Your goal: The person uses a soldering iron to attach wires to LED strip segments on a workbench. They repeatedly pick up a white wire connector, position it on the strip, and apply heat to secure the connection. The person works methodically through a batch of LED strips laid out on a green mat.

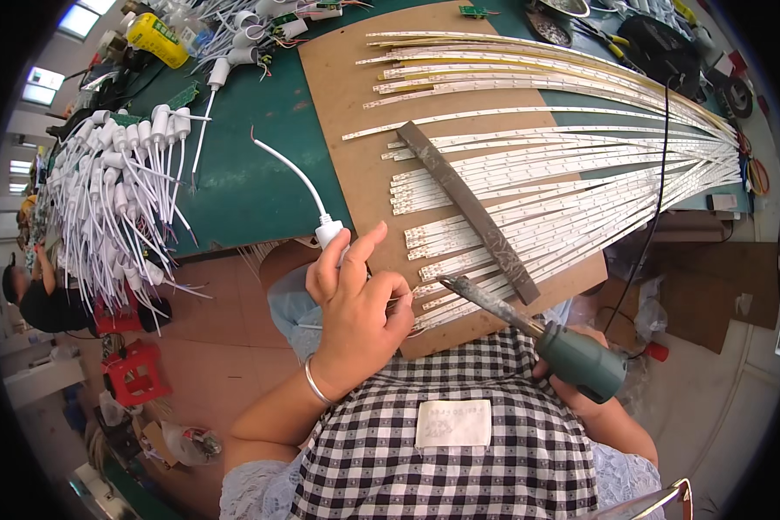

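Note:
My left hand (355,303) is closed around a white plastic end cap (328,230). Its white cable (296,178) curves away to the upper left, with a thin bare wire at the tip. Thumb and forefinger meet beside the near ends of the LED strips; anything pinched there is too small to make out. My right hand (572,397) grips a soldering iron (584,360) by its green handle. The dark, worn tip of the iron points left, over the nearest strips. Many white LED strips (563,178) lie fanned out on a brown board (347,108), under a dark flat bar (472,212).
Left on the green table (260,104) is a heap of white end caps with cables (117,165). A yellow bottle (157,40) stands behind it. A black cord (665,156) hangs across the strips at right. A red stool (136,373) and another person (48,295) are at left.

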A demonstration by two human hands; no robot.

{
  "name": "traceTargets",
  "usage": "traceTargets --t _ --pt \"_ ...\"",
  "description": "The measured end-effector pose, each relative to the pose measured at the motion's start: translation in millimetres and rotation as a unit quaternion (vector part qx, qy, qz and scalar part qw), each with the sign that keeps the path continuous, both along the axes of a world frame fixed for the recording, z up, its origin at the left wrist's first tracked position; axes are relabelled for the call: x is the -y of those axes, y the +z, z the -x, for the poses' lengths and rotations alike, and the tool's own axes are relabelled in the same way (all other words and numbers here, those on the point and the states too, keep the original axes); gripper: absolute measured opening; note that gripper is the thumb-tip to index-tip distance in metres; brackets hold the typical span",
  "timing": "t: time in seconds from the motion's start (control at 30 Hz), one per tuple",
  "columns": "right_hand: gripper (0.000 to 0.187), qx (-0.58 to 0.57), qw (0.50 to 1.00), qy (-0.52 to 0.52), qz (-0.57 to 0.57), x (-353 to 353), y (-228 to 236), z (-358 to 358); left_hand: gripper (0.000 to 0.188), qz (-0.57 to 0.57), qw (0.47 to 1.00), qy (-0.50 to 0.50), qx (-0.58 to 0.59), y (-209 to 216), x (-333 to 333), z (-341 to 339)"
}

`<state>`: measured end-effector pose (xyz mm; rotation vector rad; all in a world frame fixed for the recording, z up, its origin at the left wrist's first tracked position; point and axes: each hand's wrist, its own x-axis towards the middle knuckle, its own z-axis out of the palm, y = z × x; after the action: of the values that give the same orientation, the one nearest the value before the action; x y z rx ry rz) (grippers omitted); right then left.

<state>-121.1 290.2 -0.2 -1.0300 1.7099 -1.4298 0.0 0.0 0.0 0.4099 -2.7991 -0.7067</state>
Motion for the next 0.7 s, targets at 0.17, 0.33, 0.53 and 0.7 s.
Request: traceTargets --t 0.17,0.33,0.53,0.7 --pt "0.047 -0.003 0.999 -0.039 -0.001 -6.6 -7.4 -7.5 0.011 0.005 1.0 -0.003 0.002 -0.5 1.1 2.4" --pt "0.046 -0.03 0.999 -0.045 0.007 -4.2 -6.4 -9.0 0.009 0.002 1.0 -0.013 0.002 3.2 3.7 4.6" --pt "0.046 -0.084 0.995 -0.038 -0.032 -8.3 -11.2 -9.5 0.01 0.017 1.0 -0.012 -0.007 1.1 4.4 5.2" --pt "0.048 -0.052 0.998 -0.021 0.014 0.7 -13.3 -6.4 0.012 0.015 1.0 -0.019 -0.005 2.5 6.0 6.1"
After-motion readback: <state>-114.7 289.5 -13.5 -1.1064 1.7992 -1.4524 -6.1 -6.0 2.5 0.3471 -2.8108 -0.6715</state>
